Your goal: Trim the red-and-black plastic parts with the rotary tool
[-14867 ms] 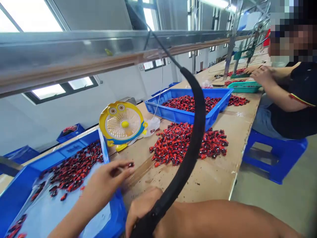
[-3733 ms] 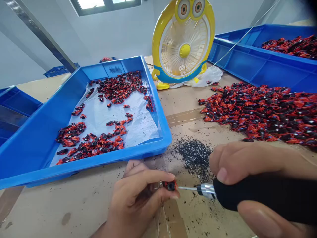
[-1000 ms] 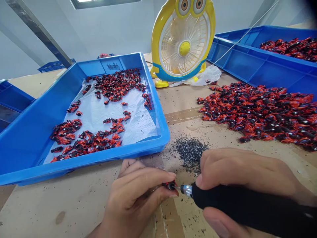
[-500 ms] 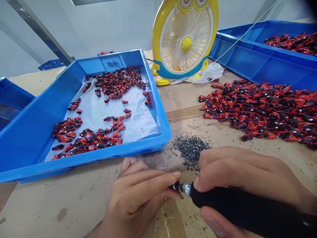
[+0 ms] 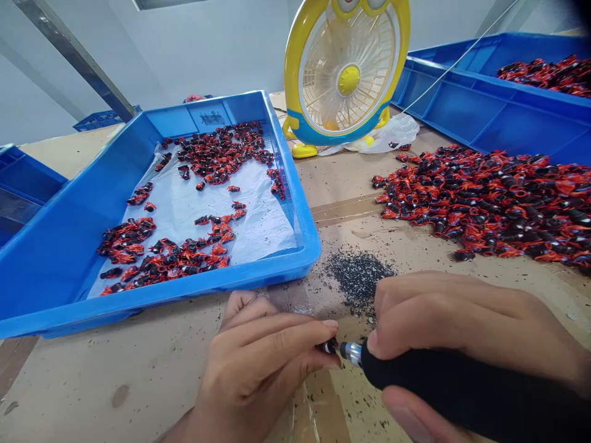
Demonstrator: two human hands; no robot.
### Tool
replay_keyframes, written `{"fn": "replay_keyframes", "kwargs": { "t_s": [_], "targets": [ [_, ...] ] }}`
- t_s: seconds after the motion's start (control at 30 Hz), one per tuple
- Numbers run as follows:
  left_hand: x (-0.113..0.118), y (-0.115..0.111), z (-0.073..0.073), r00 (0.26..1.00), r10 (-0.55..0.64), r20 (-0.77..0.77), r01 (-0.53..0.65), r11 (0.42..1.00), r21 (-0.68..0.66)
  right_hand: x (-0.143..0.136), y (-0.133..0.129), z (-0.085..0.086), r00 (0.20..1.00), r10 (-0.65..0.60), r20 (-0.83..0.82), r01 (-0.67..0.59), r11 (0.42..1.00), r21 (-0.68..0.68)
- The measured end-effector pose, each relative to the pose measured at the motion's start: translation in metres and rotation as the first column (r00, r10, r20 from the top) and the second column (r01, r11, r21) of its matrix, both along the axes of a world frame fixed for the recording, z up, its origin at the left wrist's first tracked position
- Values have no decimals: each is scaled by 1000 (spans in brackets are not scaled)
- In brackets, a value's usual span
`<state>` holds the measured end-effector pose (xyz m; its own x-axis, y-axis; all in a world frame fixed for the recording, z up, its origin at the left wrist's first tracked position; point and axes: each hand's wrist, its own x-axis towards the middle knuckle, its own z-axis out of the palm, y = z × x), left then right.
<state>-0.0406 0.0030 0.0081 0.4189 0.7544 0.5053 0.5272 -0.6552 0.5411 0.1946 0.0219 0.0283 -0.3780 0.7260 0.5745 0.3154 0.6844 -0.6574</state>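
Near the bottom middle, my left hand (image 5: 263, 363) pinches a small black part (image 5: 328, 346) between thumb and fingers; most of it is hidden by the fingertips. My right hand (image 5: 466, 320) is wrapped round a thick black cylindrical tool (image 5: 443, 384) with a silver collar and a short dark tip. That tip points left at the part, with a narrow gap between them. The exact kind of tool does not show. Just beyond my hands, a heap of fine black shavings (image 5: 360, 277) lies on the brown work surface (image 5: 152, 369).
A blue tray (image 5: 184, 288) at left holds red-and-black small parts (image 5: 217, 154) on a white sheet. More such parts are piled (image 5: 498, 203) at right, before another blue tray (image 5: 484, 111). A yellow fan (image 5: 348, 80) stands at the back beside a clear plastic bag (image 5: 399, 130).
The tool in my right hand has drawn back slightly to the right, widening the gap between its tip and the part. My left hand keeps its pinch nearly in place.
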Motion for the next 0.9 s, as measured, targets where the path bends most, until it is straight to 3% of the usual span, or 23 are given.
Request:
{"fn": "replay_keyframes", "kwargs": {
  "t_s": [0.27,0.47,0.77,0.9],
  "targets": [
    [0,0,0,1000,-6,15,6,1000,-9,-4,-7,5,997,-75,-1,75,997,1],
    [-1,0,-1,1000,2,19,-2,1000,-2,6,-3,8,999,14,41,-14,1000,3],
    [1,1,2,1000,17,-19,-17,1000,22,-3,0,-3,999,-38,5,38,999,36],
    [0,1,3,999,34,-24,-34,999,29,0,2,-1,999,38,18,-39,999,24]
  ]
}}
